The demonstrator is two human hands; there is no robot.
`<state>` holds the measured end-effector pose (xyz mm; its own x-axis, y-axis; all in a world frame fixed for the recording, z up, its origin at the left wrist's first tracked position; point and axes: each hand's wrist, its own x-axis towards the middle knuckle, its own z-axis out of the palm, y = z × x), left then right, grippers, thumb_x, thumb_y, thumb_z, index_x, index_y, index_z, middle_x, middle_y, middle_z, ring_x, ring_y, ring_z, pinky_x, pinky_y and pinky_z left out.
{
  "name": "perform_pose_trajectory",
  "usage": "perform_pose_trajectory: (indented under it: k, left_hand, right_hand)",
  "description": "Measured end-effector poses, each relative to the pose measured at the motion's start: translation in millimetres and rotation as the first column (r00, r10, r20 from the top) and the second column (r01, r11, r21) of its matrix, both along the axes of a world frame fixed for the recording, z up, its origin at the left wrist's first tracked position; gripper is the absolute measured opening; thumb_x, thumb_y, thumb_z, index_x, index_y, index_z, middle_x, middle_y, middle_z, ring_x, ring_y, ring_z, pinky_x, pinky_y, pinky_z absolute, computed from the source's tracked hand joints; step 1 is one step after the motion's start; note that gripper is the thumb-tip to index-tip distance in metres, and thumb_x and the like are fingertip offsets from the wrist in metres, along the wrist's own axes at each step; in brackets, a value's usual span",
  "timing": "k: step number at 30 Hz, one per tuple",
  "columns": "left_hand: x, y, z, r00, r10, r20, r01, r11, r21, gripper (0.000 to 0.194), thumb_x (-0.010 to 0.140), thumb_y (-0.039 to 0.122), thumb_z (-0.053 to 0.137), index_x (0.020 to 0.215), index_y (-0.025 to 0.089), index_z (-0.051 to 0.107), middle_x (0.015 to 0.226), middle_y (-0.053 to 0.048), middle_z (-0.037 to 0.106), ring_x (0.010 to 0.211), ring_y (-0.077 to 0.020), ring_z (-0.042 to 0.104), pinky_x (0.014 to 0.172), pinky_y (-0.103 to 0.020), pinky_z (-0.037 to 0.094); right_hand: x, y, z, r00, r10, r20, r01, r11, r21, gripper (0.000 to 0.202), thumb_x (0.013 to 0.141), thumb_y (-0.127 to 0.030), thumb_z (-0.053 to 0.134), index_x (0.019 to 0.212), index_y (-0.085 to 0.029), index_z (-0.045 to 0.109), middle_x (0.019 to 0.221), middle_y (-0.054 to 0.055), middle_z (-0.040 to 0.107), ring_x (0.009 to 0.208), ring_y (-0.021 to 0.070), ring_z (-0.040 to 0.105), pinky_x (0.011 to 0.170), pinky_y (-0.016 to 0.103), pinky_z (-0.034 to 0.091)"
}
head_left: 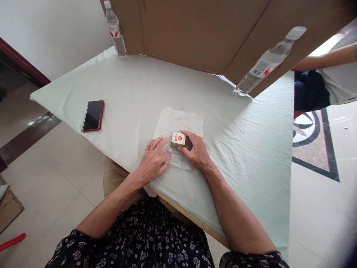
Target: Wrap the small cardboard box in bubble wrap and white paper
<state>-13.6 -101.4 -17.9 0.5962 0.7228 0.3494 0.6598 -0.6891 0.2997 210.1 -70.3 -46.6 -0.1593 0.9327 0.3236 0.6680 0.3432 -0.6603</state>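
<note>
A small cream-coloured box (178, 139) with red print lies on a sheet of bubble wrap (181, 119) spread on the table. My right hand (196, 150) grips the box from its right side, thumb at the near edge and fingers at the far edge. Just left of the box, my left hand (154, 158) rests with its fingers spread over the left edge of the bubble wrap. A gap shows between the left fingers and the box, and nothing is held there.
The table has a pale green cloth (134, 93). A phone (93, 115) in a red case lies at the left. Clear bottles stand by a brown cardboard screen (189, 33): a left bottle (115, 31) and a right bottle (267, 63). Beyond, another person's arm (329, 57) shows.
</note>
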Motion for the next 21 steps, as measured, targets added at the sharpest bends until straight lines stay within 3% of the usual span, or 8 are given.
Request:
perform_pose_trajectory:
  k: [6,8,11,13,15,17,21]
  left_hand:
    - [7.9,10.2,0.1,0.989,0.015,0.147,-0.016,1.000,0.006,0.010,0.085,0.010,0.061,0.088,0.016,0.069,0.145,-0.016,0.049,0.138,-0.0324,0.044,0.112,-0.051,0.042]
    - [10.0,17.2,4.5,0.978,0.047,0.201,-0.037,0.998,-0.054,0.008,0.086,0.014,0.061,0.086,0.017,0.068,0.143,-0.015,0.053,0.135,-0.0302,0.049,0.110,-0.049,0.044]
    - [14.2,29.6,12.4,0.960,0.115,0.255,-0.069,0.981,-0.181,0.005,0.086,0.017,0.063,0.084,0.018,0.067,0.137,-0.014,0.058,0.129,-0.0279,0.054,0.108,-0.049,0.046]
    - [17.3,37.5,17.1,0.946,0.155,0.284,-0.079,0.962,-0.263,0.003,0.085,0.017,0.064,0.084,0.018,0.066,0.133,-0.013,0.062,0.127,-0.0270,0.057,0.108,-0.048,0.047]
    - [20.4,44.2,20.7,0.935,0.185,0.304,-0.079,0.941,-0.330,0.002,0.083,0.017,0.065,0.083,0.018,0.066,0.130,-0.012,0.064,0.125,-0.0264,0.058,0.107,-0.048,0.047]
    - [22.8,49.5,23.4,0.927,0.203,0.315,-0.070,0.920,-0.387,0.002,0.083,0.017,0.064,0.082,0.018,0.065,0.128,-0.012,0.066,0.124,-0.0262,0.059,0.106,-0.047,0.048]
    - [25.4,56.5,26.9,0.916,0.205,0.345,-0.017,0.878,-0.478,0.002,0.083,0.020,0.064,0.081,0.019,0.064,0.125,-0.010,0.068,0.119,-0.0257,0.062,0.095,-0.041,0.053]
  right_hand:
    - [-2.9,0.1,2.6,0.997,-0.004,-0.077,0.001,0.999,-0.035,0.053,0.079,-0.041,0.067,0.129,-0.026,0.059,0.131,0.009,0.067,0.123,0.0333,0.060,0.108,0.055,0.039]
    - [2.2,-0.3,6.1,0.980,0.001,-0.201,-0.022,0.994,-0.106,0.056,0.080,-0.048,0.067,0.131,-0.027,0.058,0.135,0.009,0.064,0.126,0.0324,0.057,0.110,0.054,0.038]
    - [18.0,-2.7,17.3,0.886,0.017,-0.463,-0.135,0.965,-0.224,0.055,0.086,-0.060,0.058,0.131,-0.028,0.058,0.140,0.007,0.060,0.131,0.0298,0.054,0.111,0.050,0.041]
    - [29.2,-5.6,28.1,0.847,0.047,-0.530,-0.215,0.941,-0.260,0.055,0.086,-0.065,0.055,0.126,-0.028,0.061,0.140,0.006,0.060,0.132,0.0302,0.053,0.111,0.049,0.041]
    - [35.9,-8.8,38.9,0.885,0.064,-0.461,-0.222,0.929,-0.296,0.057,0.080,-0.064,0.065,0.124,-0.028,0.062,0.139,0.007,0.061,0.132,0.0313,0.054,0.111,0.050,0.042]
    - [35.9,-10.8,46.6,0.947,0.025,-0.320,-0.130,0.941,-0.311,0.053,0.075,-0.056,0.074,0.119,-0.027,0.064,0.134,0.008,0.065,0.127,0.0313,0.057,0.108,0.050,0.044]
    - [23.7,-6.8,49.2,0.981,-0.052,-0.189,0.004,0.969,-0.246,0.023,0.079,-0.043,0.072,0.092,-0.025,0.066,0.126,0.007,0.069,0.120,0.0285,0.063,0.102,0.048,0.047]
